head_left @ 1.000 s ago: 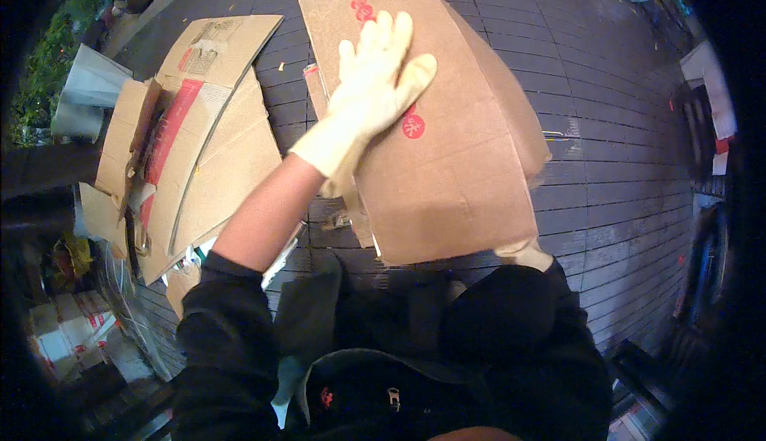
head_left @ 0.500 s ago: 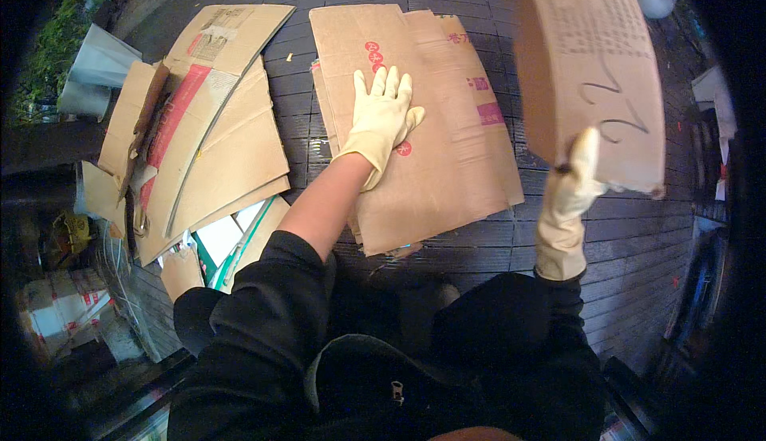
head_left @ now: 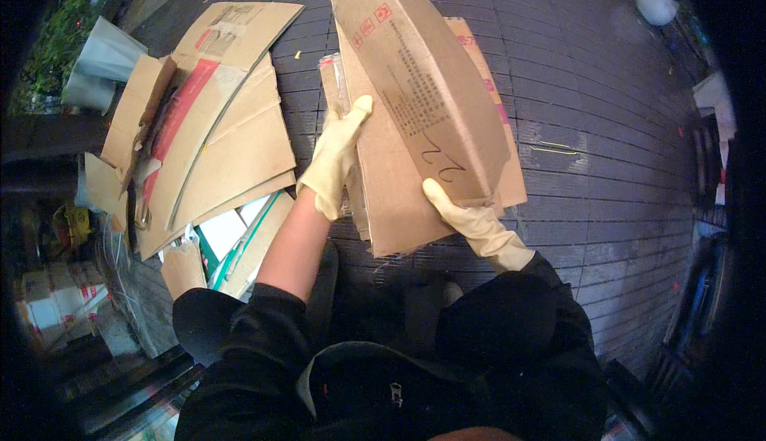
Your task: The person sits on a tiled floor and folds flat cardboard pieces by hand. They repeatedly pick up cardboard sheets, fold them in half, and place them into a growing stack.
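Note:
A flattened cardboard box [head_left: 435,82] with a handwritten mark and small red symbols lies tilted over a stack of flat cardboard sheets [head_left: 396,214] in front of me. Its right side bends along a fold. My right hand [head_left: 471,222], in a cream rubber glove, grips the near end of this box, thumb on top and fingers hidden beneath. At the stack's left edge is my left hand [head_left: 335,154], in a matching glove. Its thumb rests over the cardboard's edge, and its fingers are mostly hidden along the side.
To the left lies another pile of flattened cardboard [head_left: 243,130], with white and green sheets [head_left: 223,234] at its near end. Dark paving [head_left: 590,194] extends to the right. A white-and-red package [head_left: 64,305] sits at far left, and a pale bag [head_left: 654,1] at far right.
My right hand has brought the marked box from the right onto the central stack. My left hand has shifted from lying flat on the stack to holding its left edge.

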